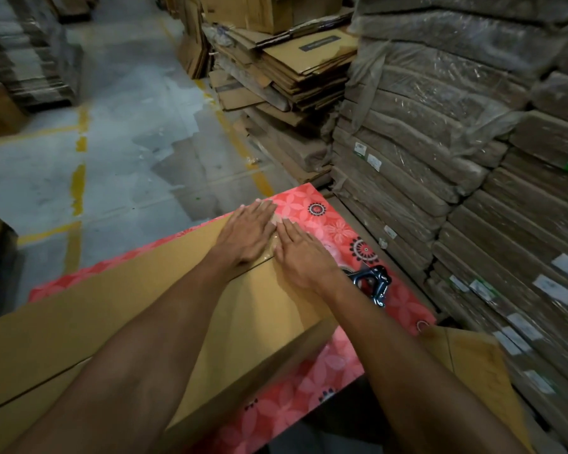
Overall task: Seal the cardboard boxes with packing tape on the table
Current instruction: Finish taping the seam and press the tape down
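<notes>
A long tan cardboard box (112,316) lay on our red floral tabletop (335,224), its long axis running from near left to far right. Our left hand (248,234) and right hand (300,253) pressed flat, fingers straight, on its far-end seam. We judged it light, stiff, best steadied at edges.

A tan cardboard box (79,306) is lying on a coral-red desk (309,398) patterned with pale pink flowers (338,229) and black-and-white rosettes (363,249); beyond the desk, yellow lines (78,185) are striping the grey floor (128,126).
</notes>
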The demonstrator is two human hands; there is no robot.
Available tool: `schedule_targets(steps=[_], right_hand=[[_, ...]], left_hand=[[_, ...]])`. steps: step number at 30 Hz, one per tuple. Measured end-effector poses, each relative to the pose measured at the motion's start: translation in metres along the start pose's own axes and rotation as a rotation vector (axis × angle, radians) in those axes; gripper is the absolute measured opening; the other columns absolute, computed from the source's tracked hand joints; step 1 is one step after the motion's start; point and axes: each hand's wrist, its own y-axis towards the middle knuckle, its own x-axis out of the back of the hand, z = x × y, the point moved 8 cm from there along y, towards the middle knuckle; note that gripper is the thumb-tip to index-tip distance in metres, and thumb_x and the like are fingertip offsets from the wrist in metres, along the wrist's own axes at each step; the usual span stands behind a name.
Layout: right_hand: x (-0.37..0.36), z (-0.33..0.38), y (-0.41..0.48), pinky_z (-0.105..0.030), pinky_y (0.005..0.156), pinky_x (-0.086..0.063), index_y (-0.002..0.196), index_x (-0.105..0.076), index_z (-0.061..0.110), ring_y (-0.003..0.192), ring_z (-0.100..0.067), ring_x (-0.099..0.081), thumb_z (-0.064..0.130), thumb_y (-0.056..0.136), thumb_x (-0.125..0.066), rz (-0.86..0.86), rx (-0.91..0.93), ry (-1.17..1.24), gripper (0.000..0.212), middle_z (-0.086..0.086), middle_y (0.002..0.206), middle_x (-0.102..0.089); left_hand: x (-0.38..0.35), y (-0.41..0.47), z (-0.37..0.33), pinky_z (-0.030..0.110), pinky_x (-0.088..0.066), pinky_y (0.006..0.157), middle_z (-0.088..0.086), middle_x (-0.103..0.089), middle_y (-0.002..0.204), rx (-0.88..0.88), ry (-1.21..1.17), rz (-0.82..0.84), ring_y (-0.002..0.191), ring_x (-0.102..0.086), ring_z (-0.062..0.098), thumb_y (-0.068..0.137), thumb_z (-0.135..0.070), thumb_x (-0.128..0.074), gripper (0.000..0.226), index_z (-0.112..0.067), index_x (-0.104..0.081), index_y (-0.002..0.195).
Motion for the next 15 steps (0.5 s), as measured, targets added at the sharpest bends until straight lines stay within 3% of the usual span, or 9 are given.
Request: schedule_targets(steps=[5, 9, 12, 15], right_hand=[[-0.003, -0.013, -0.06, -0.037, 0.125, -0.008, 0.162, -0.009, 0.018, 0.156, -0.013, -0.005, 0.04, 0.108, -0.019, -0.05, -0.033, -0.039, 0.059, 0.003, 0.171, -0.003], [-0.002, -0.012, -0.064, -0.032, 0.124, -0.005, 0.162, -0.009, 0.015, 0.157, -0.015, -0.006, 0.038, 0.108, -0.02, -0.094, -0.014, -0.03, 0.059, 0.0, 0.171, -0.003], [-0.002, -0.014, -0.062, -0.028, 0.123, 0.001, 0.161, -0.008, 0.01, 0.157, -0.016, -0.004, 0.035, 0.109, -0.021, -0.065, 0.026, 0.004, 0.059, -0.005, 0.171, -0.002], [-0.001, -0.013, -0.064, -0.032, 0.127, -0.004, 0.161, -0.009, 0.009, 0.157, -0.017, -0.005, 0.035, 0.109, -0.024, -0.051, 0.047, 0.051, 0.06, -0.006, 0.171, -0.002]], left_hand=[[0.002, 0.0, -0.003, 0.042, -0.002, 0.124, -0.007, -0.008, 0.168, 0.049, -0.031, 0.028, 0.154, -0.005, 0.014, 0.108, -0.042, -0.016, 0.053, -0.029, -0.015, 0.16], [0.0, -0.014, -0.031, 0.05, -0.008, 0.123, -0.001, -0.01, 0.168, 0.028, 0.01, 0.036, 0.154, -0.008, 0.026, 0.108, -0.04, -0.018, 0.052, -0.03, -0.018, 0.159], [-0.008, -0.044, -0.061, 0.044, -0.009, 0.123, -0.003, -0.017, 0.167, -0.056, -0.025, -0.012, 0.154, -0.011, 0.022, 0.107, -0.038, -0.018, 0.053, -0.026, -0.022, 0.159], [-0.01, -0.058, -0.063, 0.04, -0.007, 0.124, -0.008, -0.018, 0.166, -0.033, -0.072, -0.035, 0.154, -0.009, 0.016, 0.108, -0.039, -0.02, 0.053, -0.026, -0.02, 0.159]])
